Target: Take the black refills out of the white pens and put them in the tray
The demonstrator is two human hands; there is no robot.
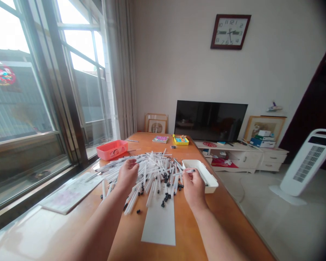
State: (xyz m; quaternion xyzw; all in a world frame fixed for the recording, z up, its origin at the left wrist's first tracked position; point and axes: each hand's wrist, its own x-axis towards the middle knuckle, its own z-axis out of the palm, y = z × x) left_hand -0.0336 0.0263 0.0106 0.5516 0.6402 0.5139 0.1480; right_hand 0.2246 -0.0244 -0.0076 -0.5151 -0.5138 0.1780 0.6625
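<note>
My left hand [128,173] is over the left part of a spread-out pile of white pen tubes [154,166]. Its thumb and fingertips are pinched together; whatever may be between them is too small to make out. Closed around a pen [179,174], my right hand [194,186] is at the near side of a white plastic tray [212,181]. The pen has a pale, see-through barrel and a dark end. Small black caps [167,197] lie scattered at the pile's near edge, some on a white paper sheet [160,224].
A red plastic basket [112,149] stands at the table's far left. Toward the far end lie a booklet [160,139] and a yellow box [180,140]. A pale flat board or book [73,192] lies at left. The wooden table's [233,224] right edge drops to the floor.
</note>
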